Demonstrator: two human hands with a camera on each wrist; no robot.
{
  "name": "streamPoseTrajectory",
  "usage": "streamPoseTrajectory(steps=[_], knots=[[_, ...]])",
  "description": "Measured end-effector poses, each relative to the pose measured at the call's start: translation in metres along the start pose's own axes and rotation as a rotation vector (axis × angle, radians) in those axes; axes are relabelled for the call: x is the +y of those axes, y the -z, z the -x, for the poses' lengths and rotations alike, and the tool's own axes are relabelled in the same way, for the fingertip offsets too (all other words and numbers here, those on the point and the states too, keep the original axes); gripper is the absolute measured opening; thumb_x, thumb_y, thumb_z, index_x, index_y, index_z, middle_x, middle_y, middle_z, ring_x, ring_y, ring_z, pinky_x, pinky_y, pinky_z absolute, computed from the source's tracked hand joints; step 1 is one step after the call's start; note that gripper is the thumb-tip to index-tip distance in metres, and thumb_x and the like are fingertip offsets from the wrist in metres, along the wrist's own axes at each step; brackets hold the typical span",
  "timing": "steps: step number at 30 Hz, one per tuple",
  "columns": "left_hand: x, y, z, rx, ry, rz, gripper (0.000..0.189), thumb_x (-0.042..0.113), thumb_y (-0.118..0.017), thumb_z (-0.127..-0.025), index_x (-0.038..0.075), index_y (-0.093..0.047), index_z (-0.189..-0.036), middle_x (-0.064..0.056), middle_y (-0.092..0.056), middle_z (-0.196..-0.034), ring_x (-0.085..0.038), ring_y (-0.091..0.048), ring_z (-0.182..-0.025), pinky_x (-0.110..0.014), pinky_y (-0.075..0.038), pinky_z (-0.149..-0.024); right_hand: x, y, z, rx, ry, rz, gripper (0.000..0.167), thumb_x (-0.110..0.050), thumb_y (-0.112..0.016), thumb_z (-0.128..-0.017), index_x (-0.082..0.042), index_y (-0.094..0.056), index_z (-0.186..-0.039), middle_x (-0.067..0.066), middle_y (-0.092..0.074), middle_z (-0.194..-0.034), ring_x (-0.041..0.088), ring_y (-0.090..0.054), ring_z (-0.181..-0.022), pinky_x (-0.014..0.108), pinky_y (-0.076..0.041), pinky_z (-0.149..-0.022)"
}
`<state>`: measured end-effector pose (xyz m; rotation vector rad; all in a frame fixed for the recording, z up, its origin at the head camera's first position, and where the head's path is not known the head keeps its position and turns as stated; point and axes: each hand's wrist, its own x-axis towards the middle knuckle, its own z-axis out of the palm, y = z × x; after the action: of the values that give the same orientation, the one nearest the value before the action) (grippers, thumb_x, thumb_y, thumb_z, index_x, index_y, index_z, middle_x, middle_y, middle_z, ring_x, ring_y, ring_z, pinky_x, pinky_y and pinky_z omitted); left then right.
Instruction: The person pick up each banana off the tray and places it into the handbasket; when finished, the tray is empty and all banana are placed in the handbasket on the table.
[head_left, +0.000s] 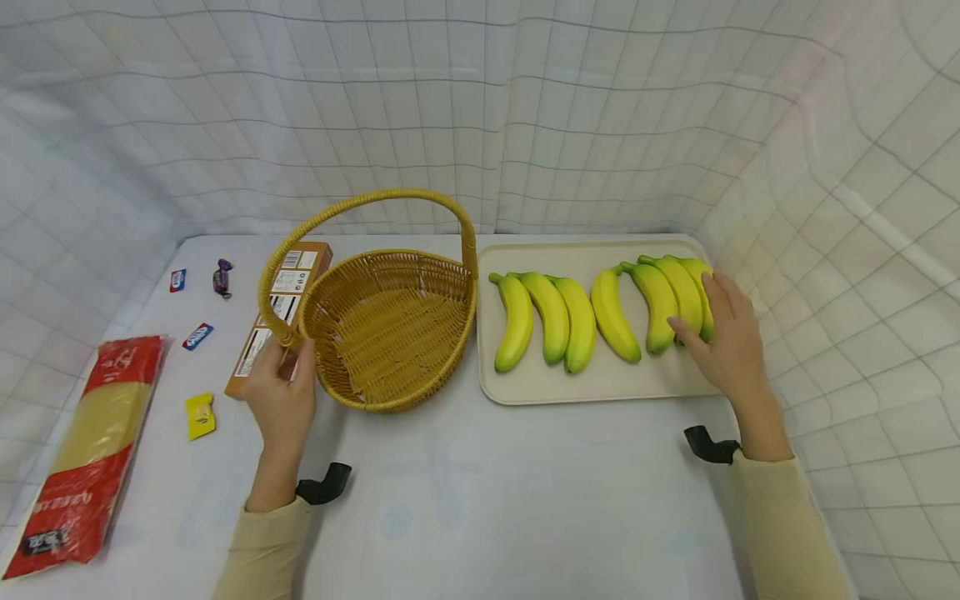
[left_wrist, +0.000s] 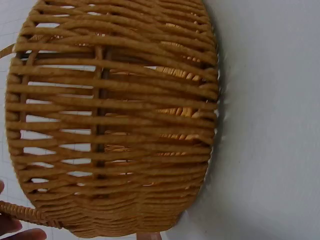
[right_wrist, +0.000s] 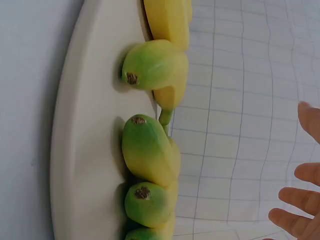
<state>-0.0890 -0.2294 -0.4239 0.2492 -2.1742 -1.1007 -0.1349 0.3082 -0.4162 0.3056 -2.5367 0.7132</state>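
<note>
A woven wicker basket [head_left: 459,329] with a tall arched handle [head_left: 367,198] stands left of the middle. My left hand [head_left: 283,400] pinches the foot of that handle on the near left side; in the left wrist view its fingertips [left_wrist: 31,234] show at the handle's lower end, beside the basket wall [left_wrist: 125,120]. Several yellow-green bananas lie in a row on a cream tray [head_left: 540,392], among them a left-end banana [head_left: 516,323]. Over the right end of the row hovers my right hand [head_left: 733,350], fingers spread, close above the rightmost banana [head_left: 701,287].
Behind and left of the basket lies a brown box [head_left: 296,279]. Farther left are small wrapped candies, including a yellow packet [head_left: 200,417], and a long red-and-yellow bag [head_left: 101,433]. White checked cloth [head_left: 480,108] walls the table at the back and sides.
</note>
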Motion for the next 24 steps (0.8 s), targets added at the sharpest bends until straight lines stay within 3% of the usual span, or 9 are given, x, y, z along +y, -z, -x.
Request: streamPoseTrajectory(steps=[3,6,9,14,18,24], knots=[[0.001,-0.005,0.001,0.070,-0.001,0.044,0.027,0.016,-0.060,-0.096,-0.004,-0.070,-0.111,-0.020,-0.072,-0.101,0.010,-0.058,-0.083,-0.001,-0.044,-0.072,0.013,0.001,-0.011,0.038,-0.102,-0.053,0.067,-0.038,-0.061,-0.095,0.005,-0.042,-0.142,0.031,-0.041,-0.145,0.054,-0.035,-0.133,0.067,-0.027,-0.109],[0.001,-0.009,0.003,0.106,0.001,0.051,0.027,0.016,-0.060,-0.096,-0.004,-0.071,-0.110,-0.021,-0.073,-0.099,0.015,-0.055,-0.078,-0.001,-0.042,-0.068,0.032,0.002,-0.021,0.034,-0.217,-0.065,0.060,-0.023,-0.062,-0.094,0.007,-0.042,-0.142,0.033,-0.043,-0.143,0.054,-0.037,-0.132,0.067,-0.025,-0.109],[-0.001,-0.012,0.004,0.120,-0.002,0.041,0.028,0.018,-0.059,-0.097,-0.004,-0.071,-0.109,-0.021,-0.073,-0.099,0.016,-0.054,-0.079,0.000,-0.042,-0.067,0.053,0.001,-0.029,-0.026,-0.360,-0.078,0.061,-0.025,-0.057,-0.097,0.006,-0.037,-0.146,0.035,-0.041,-0.144,0.053,-0.039,-0.130,0.066,-0.028,-0.107],[-0.002,-0.016,0.007,0.131,0.011,0.032,0.028,0.018,-0.059,-0.097,-0.005,-0.072,-0.106,-0.021,-0.072,-0.099,0.016,-0.054,-0.081,0.001,-0.042,-0.067,0.080,-0.001,-0.035,-0.207,-0.594,-0.129,0.074,-0.043,-0.044,-0.100,0.003,-0.022,-0.153,0.032,-0.027,-0.152,0.052,-0.035,-0.133,0.063,-0.034,-0.105],[0.000,-0.015,0.009,0.138,0.017,0.050,0.027,0.016,-0.060,-0.096,-0.005,-0.072,-0.105,-0.021,-0.073,-0.099,0.014,-0.056,-0.082,0.001,-0.042,-0.067,0.089,-0.004,-0.037,-0.286,-0.648,-0.110,0.075,-0.045,-0.041,-0.101,0.004,-0.018,-0.153,0.034,-0.026,-0.152,0.053,-0.035,-0.133,0.063,-0.036,-0.105],[0.001,-0.017,0.006,0.157,0.001,0.055,0.025,0.014,-0.060,-0.096,-0.006,-0.073,-0.104,-0.022,-0.072,-0.097,0.016,-0.055,-0.082,0.001,-0.042,-0.068,0.096,-0.009,-0.039,-0.317,-0.604,-0.076,0.072,-0.039,-0.043,-0.102,0.012,-0.023,-0.148,0.040,-0.034,-0.144,0.055,-0.039,-0.127,0.064,-0.036,-0.104]])
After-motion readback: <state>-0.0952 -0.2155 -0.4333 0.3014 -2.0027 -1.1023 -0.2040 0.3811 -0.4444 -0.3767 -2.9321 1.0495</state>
